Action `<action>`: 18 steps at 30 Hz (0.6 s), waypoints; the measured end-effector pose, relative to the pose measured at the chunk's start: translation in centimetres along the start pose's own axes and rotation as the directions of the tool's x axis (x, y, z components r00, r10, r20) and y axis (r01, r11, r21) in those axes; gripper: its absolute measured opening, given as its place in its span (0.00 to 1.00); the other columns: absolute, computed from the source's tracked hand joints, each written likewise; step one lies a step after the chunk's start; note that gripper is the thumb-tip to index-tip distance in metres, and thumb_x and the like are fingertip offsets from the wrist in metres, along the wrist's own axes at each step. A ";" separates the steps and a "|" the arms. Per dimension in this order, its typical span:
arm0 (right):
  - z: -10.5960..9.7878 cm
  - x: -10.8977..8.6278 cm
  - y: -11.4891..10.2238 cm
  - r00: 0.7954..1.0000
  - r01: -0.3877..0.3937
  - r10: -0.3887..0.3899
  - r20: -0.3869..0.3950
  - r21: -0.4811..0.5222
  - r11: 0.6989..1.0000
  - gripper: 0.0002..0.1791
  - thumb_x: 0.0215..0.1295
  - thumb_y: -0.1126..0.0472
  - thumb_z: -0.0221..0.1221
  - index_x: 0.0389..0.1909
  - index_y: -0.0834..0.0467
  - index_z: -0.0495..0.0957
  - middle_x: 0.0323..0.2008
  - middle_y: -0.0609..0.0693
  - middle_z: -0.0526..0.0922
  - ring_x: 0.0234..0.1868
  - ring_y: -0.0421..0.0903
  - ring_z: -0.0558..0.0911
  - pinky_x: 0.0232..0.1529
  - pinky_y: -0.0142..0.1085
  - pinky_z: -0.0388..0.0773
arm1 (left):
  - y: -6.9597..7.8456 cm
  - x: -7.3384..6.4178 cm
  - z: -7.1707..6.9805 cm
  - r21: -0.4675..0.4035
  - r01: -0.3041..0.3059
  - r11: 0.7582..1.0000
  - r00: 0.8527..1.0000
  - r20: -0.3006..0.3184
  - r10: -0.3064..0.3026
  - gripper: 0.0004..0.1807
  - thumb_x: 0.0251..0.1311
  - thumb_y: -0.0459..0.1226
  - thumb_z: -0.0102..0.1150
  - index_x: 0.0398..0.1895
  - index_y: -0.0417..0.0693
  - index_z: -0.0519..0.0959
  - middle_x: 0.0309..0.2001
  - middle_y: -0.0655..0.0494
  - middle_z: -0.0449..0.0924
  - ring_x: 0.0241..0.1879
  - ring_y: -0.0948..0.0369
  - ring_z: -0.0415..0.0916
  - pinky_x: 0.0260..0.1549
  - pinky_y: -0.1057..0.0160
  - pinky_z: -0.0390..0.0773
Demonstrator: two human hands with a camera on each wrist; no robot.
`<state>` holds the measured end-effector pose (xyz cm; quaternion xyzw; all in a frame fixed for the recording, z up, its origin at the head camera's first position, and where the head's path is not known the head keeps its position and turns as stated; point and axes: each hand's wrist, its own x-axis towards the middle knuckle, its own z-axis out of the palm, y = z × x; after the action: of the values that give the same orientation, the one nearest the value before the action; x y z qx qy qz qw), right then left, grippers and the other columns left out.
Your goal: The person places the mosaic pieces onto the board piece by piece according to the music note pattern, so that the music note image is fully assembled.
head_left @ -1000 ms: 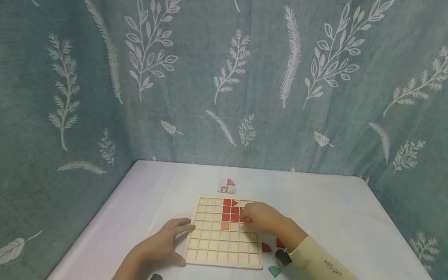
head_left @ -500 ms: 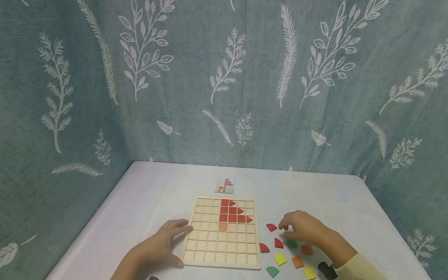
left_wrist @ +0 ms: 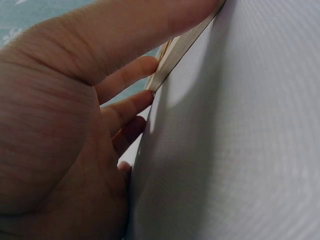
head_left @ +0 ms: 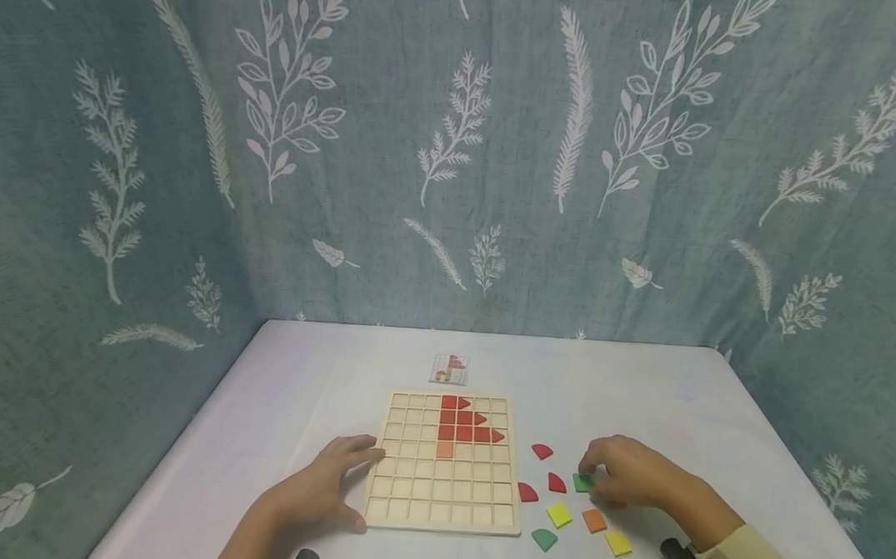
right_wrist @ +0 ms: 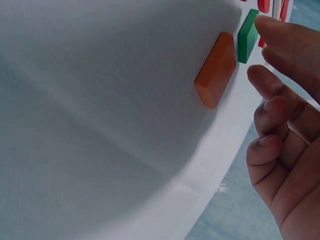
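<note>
A pale wooden grid board (head_left: 418,487) lies on the table. Several red pieces (head_left: 464,434) and an orange square (head_left: 445,450) sit in its upper cells. My left hand (head_left: 325,483) rests at the board's left edge, fingers extended; the left wrist view shows fingertips against its wooden side (left_wrist: 172,60). On the right, my right hand (head_left: 630,475) hovers over loose tiles with bent fingers and nothing between them. Its fingertips are nearest a green tile (head_left: 582,483). Another orange tile (right_wrist: 216,72) lies beside the green one in the right wrist view, mostly hidden under the hand from above.
Red quarter-round pieces (head_left: 557,483), yellow squares (head_left: 559,514), an orange square (head_left: 593,520) and a green quarter-round (head_left: 545,540) lie between board and right hand. A small pattern card (head_left: 450,369) is behind the board. Patterned cloth (head_left: 394,144) surrounds the white table (head_left: 638,388).
My right hand has left the board, where a red pointed piece now ends the third row, and moved right to the loose tiles. The left hand has stayed at the board's edge.
</note>
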<state>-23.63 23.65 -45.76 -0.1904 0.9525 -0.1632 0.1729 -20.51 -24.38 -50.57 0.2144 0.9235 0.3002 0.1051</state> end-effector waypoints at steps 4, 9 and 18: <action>0.3 0.4 -0.1 0.999 0.046 -0.047 -0.010 -0.045 0.998 0.12 0.49 0.58 0.74 0.34 0.43 0.86 0.35 0.33 0.79 0.43 0.41 0.77 0.52 0.50 0.77 | 0.0 0.1 -0.1 0.006 0.005 1.000 1.000 -0.013 -0.005 0.58 0.24 0.62 0.76 0.69 0.59 0.68 0.72 0.51 0.56 0.71 0.42 0.46 0.63 0.33 0.51; 0.9 0.9 -0.5 0.999 0.042 -0.042 0.006 -0.067 0.997 0.12 0.48 0.61 0.73 0.34 0.43 0.85 0.34 0.33 0.79 0.42 0.41 0.77 0.52 0.49 0.77 | -0.2 -0.3 0.0 -0.008 -0.001 1.000 1.000 0.000 0.001 0.58 0.26 0.61 0.76 0.69 0.56 0.68 0.72 0.48 0.56 0.71 0.42 0.47 0.63 0.33 0.53; -0.6 1.1 -2.5 1.000 0.019 -0.020 -0.023 -0.058 0.998 0.12 0.50 0.60 0.72 0.34 0.42 0.85 0.37 0.36 0.80 0.42 0.43 0.76 0.50 0.48 0.78 | -0.1 0.1 -0.1 0.000 0.014 1.000 1.000 0.006 -0.014 0.58 0.25 0.62 0.75 0.70 0.59 0.67 0.72 0.50 0.55 0.71 0.43 0.47 0.64 0.34 0.52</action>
<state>-24.06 21.13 -44.60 -0.2028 0.9568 -0.1394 0.1545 -20.68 -24.45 -50.58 0.2087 0.9247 0.2986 0.1101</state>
